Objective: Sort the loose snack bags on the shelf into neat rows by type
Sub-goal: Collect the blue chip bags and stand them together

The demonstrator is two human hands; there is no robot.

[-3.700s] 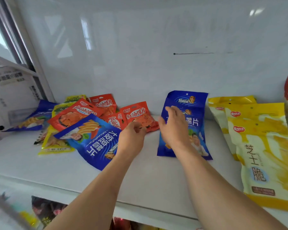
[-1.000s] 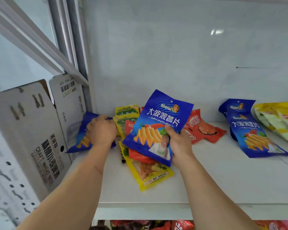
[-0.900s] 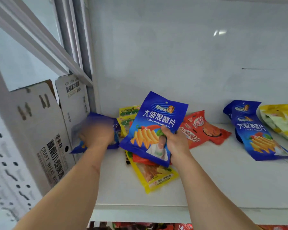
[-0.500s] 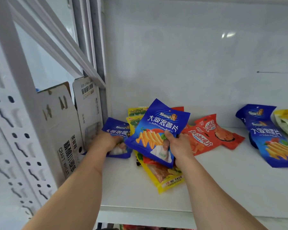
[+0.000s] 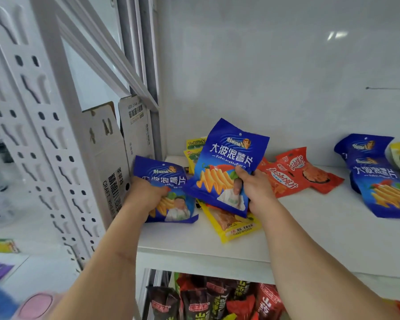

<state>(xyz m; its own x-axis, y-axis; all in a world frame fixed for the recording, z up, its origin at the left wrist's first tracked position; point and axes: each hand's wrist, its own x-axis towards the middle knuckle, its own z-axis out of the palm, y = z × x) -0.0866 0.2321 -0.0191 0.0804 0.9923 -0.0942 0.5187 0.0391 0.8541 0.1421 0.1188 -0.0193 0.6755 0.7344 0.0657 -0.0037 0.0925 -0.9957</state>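
Two blue chip bags in hand, left end of shelf (image 5: 310,227).
L hand (image 5: 146,195) grips blue bag (image 5: 169,181) just off the deck; R hand (image 5: 254,188) pinches 2nd blue bag (image 5: 229,162) at lower edge, raised over pile. Prob. light, puffy, slick film, contents crushable; hold by seam, not middle.

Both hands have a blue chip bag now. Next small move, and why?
Probably carry both to the right and lay them with the blue bags already set down by the back wall. The left hand grips one blue bag, the right hand another; red bags and yellow bags remain unsorted.
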